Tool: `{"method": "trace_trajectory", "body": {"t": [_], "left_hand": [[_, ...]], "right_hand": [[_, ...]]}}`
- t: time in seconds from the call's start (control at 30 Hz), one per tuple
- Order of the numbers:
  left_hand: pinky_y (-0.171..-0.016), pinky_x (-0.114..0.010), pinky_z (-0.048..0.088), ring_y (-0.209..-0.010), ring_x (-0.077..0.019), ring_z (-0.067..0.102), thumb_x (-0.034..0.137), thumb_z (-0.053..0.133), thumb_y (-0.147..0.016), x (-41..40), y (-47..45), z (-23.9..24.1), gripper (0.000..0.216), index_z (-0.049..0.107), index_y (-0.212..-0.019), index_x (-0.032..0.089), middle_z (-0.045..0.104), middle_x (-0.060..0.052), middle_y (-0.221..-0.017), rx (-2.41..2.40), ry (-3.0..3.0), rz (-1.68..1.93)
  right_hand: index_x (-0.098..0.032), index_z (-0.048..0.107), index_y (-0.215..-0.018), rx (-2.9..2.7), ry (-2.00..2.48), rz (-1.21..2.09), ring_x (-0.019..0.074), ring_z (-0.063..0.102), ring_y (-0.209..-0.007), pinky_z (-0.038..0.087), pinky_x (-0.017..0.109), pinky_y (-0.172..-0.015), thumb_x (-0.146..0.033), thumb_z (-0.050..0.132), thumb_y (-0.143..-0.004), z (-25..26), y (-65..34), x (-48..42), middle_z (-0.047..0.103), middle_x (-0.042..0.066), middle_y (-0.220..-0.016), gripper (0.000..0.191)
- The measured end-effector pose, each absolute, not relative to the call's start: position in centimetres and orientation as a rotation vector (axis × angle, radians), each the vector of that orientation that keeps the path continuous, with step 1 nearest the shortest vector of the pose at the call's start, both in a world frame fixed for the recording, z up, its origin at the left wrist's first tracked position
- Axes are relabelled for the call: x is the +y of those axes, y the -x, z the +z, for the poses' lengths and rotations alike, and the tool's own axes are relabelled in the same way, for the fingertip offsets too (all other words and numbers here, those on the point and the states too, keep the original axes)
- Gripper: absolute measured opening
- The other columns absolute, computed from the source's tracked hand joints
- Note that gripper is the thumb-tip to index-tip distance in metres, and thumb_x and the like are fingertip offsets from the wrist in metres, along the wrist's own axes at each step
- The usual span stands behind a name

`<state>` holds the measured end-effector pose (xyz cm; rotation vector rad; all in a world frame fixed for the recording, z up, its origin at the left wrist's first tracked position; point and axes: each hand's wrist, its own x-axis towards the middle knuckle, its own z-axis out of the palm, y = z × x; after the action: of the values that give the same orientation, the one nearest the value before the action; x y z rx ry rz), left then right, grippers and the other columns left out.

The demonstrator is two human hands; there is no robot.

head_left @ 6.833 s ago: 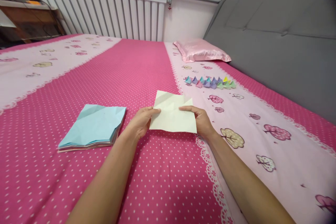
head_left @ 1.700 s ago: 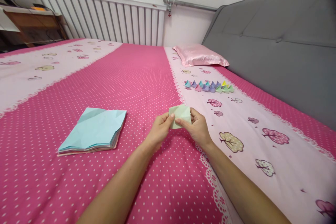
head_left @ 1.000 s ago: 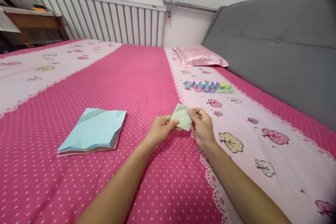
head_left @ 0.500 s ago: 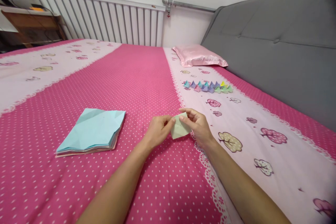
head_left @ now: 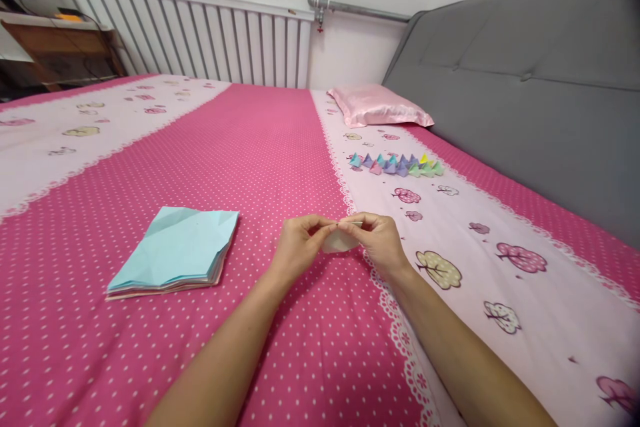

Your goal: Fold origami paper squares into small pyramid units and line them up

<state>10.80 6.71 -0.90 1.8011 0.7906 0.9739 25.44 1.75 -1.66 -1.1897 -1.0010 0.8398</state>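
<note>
A small piece of pale green paper (head_left: 341, 242) is pinched between both hands above the bedspread. My left hand (head_left: 301, 240) grips its left side between thumb and fingers. On the other side, my right hand (head_left: 376, 237) holds it the same way, and the two thumbs nearly meet at the upper edge. The paper's lower part bulges below the thumbs; its top is mostly hidden by fingers. To the left lies a stack of square paper (head_left: 180, 243), light blue on top. Several small folded paper shapes (head_left: 400, 165) in blue, purple, pink, yellow and green stand beyond my right hand.
The pink dotted bedspread (head_left: 260, 153) has pale printed bands. A pink pillow (head_left: 377, 107) lies at the far right against a grey headboard (head_left: 525, 67). Along the far wall run a white radiator (head_left: 200, 33) and a pipe (head_left: 365, 11). A wooden desk (head_left: 60, 47) stands far left.
The green paper has tipped from facing me to a bent, edge-up pose. Both hands have drawn closer together, with fingertips now meeting along its top edge.
</note>
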Motion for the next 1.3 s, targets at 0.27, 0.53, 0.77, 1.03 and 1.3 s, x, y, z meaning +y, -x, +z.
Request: {"method": "trace_trajectory", "body": {"t": [0.27, 0.53, 0.77, 1.03, 1.3], "left_hand": [[-0.058, -0.024, 0.042, -0.061, -0.0136, 0.056, 0.033, 0.049, -0.080, 7.5, -10.8, -1.4, 0.027, 0.067, -0.077, 0.014, 0.065, -0.003, -0.069, 0.806, -1.766, 0.943], [-0.055, -0.023, 0.041, -0.056, -0.0134, 0.054, 0.035, 0.056, -0.075, 7.7, -10.8, -1.5, 0.026, 0.065, -0.065, 0.013, 0.062, -0.003, -0.060, 0.819, -1.618, 0.946], [-0.060, -0.027, 0.047, -0.058, -0.0154, 0.059, 0.035, 0.061, -0.070, 7.7, -10.8, -0.8, 0.025, 0.066, -0.069, 0.011, 0.066, -0.006, -0.063, 0.818, -1.339, 0.960], [-0.063, -0.027, 0.048, -0.060, -0.0133, 0.060, 0.032, 0.058, -0.072, 7.8, -10.5, -0.7, 0.025, 0.066, -0.082, 0.010, 0.068, -0.007, -0.072, 0.857, -1.187, 1.055], [-0.061, -0.025, 0.046, -0.063, -0.0133, 0.060, 0.028, 0.054, -0.073, 7.8, -10.4, -0.7, 0.027, 0.065, -0.089, 0.010, 0.068, -0.008, -0.079, 0.924, -1.146, 1.043]], "right_hand": [[-0.018, 0.072, -0.085, -1.031, 1.217, 0.855, 0.0163, 0.062, -0.066, 0.047, 0.027, -0.061, -0.040, 0.065, -0.071, -1.7, -25.9, 2.0, 0.071, 0.003, -0.074, 0.027], [-0.016, 0.070, -0.092, -1.023, 1.178, 0.950, 0.0169, 0.062, -0.069, 0.046, 0.027, -0.063, -0.043, 0.059, -0.076, -2.0, -26.0, 2.2, 0.070, 0.005, -0.078, 0.033], [-0.023, 0.054, -0.117, -1.004, 1.072, 1.039, 0.0155, 0.062, -0.077, 0.047, 0.027, -0.071, -0.039, 0.057, -0.079, -1.5, -25.7, 1.8, 0.069, 0.003, -0.091, 0.042], [-0.026, 0.052, -0.119, -1.046, 1.088, 0.967, 0.0133, 0.059, -0.076, 0.044, 0.026, -0.071, -0.025, 0.052, -0.079, -1.4, -25.8, 1.8, 0.067, 0.000, -0.085, 0.040], [-0.024, 0.063, -0.103, -1.101, 1.077, 0.913, 0.0179, 0.057, -0.098, 0.043, 0.029, -0.080, -0.016, 0.049, -0.072, -1.7, -25.8, 2.2, 0.065, 0.003, -0.108, 0.036]]}}
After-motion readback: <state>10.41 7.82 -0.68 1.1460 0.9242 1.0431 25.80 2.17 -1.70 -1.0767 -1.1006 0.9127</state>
